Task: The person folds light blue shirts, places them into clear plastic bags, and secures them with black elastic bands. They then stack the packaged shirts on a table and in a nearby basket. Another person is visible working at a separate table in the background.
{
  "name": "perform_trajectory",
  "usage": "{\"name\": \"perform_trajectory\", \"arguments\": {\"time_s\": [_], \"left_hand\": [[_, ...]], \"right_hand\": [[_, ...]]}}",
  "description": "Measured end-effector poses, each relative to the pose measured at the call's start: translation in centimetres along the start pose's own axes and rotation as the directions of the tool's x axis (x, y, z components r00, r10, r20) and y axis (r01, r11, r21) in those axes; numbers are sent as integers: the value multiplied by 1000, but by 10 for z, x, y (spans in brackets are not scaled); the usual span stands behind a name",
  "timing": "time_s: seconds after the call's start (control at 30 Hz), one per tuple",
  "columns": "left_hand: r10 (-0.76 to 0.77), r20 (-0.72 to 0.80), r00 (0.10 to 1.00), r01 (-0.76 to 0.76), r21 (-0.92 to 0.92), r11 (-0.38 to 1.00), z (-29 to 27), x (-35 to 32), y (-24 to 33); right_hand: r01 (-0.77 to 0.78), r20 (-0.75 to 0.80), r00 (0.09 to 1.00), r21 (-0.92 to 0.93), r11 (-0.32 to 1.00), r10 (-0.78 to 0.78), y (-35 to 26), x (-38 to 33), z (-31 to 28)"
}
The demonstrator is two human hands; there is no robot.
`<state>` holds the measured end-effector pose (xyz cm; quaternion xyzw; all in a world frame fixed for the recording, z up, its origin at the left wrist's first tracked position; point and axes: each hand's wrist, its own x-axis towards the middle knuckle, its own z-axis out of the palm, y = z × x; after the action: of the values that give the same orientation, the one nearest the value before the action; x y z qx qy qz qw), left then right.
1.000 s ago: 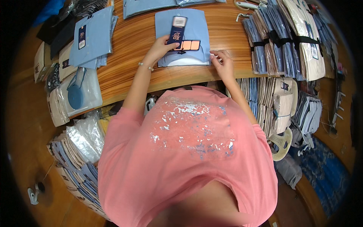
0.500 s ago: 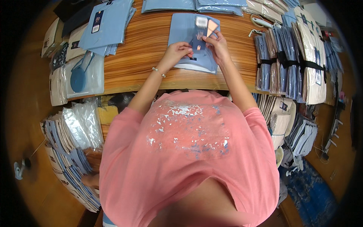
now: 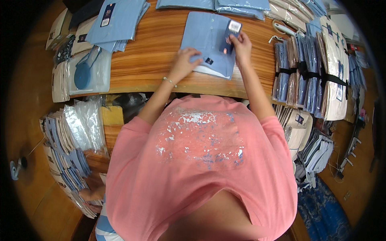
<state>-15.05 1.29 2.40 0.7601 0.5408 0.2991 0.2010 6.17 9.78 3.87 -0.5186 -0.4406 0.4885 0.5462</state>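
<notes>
A folded light-blue shirt (image 3: pixel 203 36) lies on the wooden table in front of me, a small dark label near its lower end and a white edge showing beneath it. My right hand (image 3: pixel 243 49) pinches a dark navy hang tag (image 3: pixel 226 42) with a white barcode sticker at its top. The tag is over the shirt's right side. At the shirt's lower left edge is my left hand (image 3: pixel 185 63), slightly blurred, with thumb and fingers apart and nothing seen between them.
Bagged blue shirts (image 3: pixel 116 26) lie at the left, near a clear plastic box holding a blue round item (image 3: pixel 83 75). Strapped stacks of bagged shirts (image 3: pixel 307 74) stand at the right. Clear bags (image 3: pixel 85 124) rest lower left, where another person's hand (image 3: pixel 91 195) touches a garment pile.
My right hand has moved the hang tag right, off the shirt's middle. My left hand has come away from the tag to the left, fingers opening. A peach-coloured piece by the tag no longer shows.
</notes>
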Motion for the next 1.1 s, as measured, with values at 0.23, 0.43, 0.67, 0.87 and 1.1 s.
{"name": "perform_trajectory", "arguments": {"time_s": [0.23, 0.43, 0.67, 0.87, 1.1], "left_hand": [[-348, 111, 931, 365, -304, 880, -34, -2, -49], [-192, 239, 952, 244, -212, 946, -37, -30, -28], [-223, 38, 974, 226, -198, 954, -26, -44, -27], [-193, -44, 980, 182, -181, 966, -19, -51, -32], [-476, 140, 868, 478, -487, 731, -13, -30, -50]], "right_hand": [[146, 74, 989, -573, 806, -126, 21, -24, -52], [-155, 164, 964, -302, 941, 211, 35, -104, -76], [248, 268, 957, -549, 798, -113, 22, -122, -65], [231, 149, 972, -492, 839, -181, 23, -122, -60], [-235, 11, 971, -108, 966, 237, 17, -118, -52]]}}
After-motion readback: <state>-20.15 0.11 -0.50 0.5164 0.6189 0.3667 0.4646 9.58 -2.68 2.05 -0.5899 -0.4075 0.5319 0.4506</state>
